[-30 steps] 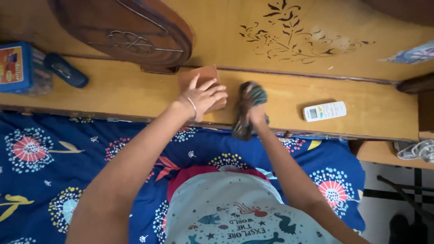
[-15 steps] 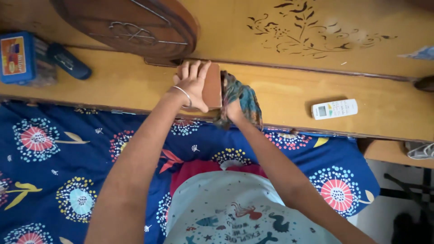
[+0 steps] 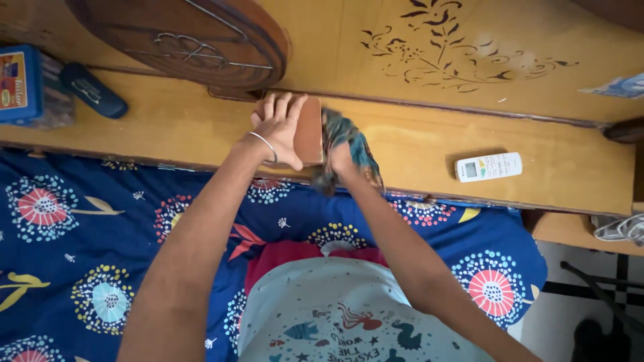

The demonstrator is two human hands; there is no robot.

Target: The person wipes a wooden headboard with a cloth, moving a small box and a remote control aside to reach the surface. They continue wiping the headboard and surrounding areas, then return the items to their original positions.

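Both hands at a brown block on the headboard shelf.

Left hand (image 3: pixel 280 129) clasps the brown block (image 3: pixel 310 131) near the shelf (image 3: pixel 416 144) middle, against its back edge; right hand (image 3: pixel 341 161) clutches a teal cloth (image 3: pixel 349 144) touching the block's side.

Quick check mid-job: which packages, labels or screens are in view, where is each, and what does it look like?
Blue box: far left on the wooden ledge, rectangular, with an orange-and-red printed label on top.
White remote: right side of the ledge, slim rectangle, small grey screen at its left end.
Sticker: right edge of the headboard, pale blue print.
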